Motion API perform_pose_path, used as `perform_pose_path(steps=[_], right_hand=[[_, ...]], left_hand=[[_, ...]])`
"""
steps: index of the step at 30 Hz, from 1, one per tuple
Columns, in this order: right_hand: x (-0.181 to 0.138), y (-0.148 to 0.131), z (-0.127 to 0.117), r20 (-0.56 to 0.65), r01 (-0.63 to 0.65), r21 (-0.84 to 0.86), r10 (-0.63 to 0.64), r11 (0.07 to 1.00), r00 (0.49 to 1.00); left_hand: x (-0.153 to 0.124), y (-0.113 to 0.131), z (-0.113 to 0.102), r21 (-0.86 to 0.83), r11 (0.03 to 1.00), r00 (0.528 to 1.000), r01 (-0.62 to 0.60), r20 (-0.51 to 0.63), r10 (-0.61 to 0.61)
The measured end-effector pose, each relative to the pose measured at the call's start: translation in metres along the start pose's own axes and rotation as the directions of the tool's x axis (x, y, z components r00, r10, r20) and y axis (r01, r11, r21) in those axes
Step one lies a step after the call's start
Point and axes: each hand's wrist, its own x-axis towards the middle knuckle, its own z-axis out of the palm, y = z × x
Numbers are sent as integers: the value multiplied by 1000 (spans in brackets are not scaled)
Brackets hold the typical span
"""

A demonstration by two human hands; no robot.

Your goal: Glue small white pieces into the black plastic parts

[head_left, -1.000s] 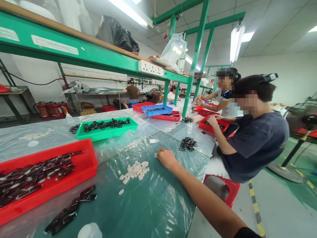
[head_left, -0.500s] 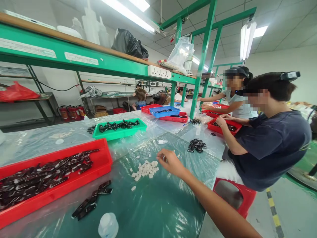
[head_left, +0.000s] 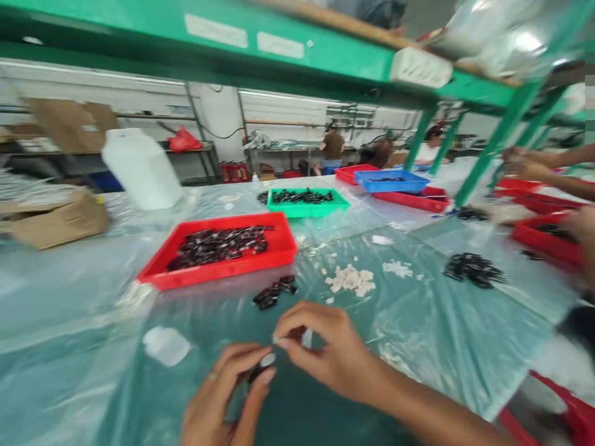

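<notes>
Both hands meet low over the plastic-covered table. My left hand (head_left: 223, 396) is closed around a small black part (head_left: 257, 371), held at the fingertips. My right hand (head_left: 320, 353) pinches a small white piece (head_left: 307, 338) just above and to the right of that part. A heap of small white pieces (head_left: 351, 279) lies beyond my right hand. A few loose black parts (head_left: 275, 292) lie in front of the red tray (head_left: 279, 257), which is full of black parts.
A green tray (head_left: 341, 202) of black parts, a blue tray (head_left: 390, 181) and more red trays stand farther back. A white jug (head_left: 139, 167) and a cardboard box (head_left: 60, 217) are at the left. Another person's arms (head_left: 543, 167) work at the right. A pile of black parts (head_left: 471, 267) lies right.
The view has swung left and down. My right hand has come back from the white pieces toward me with one in its fingers. My left hand has come into view holding a black part.
</notes>
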Motion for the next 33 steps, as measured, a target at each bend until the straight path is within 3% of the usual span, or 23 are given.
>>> perform_pose_path(steps=[16,26,33], right_hand=[[-18,2,4,69,138,-223,-125,965,990],[-20,4,7,81,138,-209,-124,968,989],[-29,1,13,62,133,-208,-123,969,991]], left_hand=[[4,14,7,-80,996,1000,28,-1,-29],[1,15,8,-114,992,998,54,-4,-55],[-5,15,11,-171,974,989,150,13,-150]])
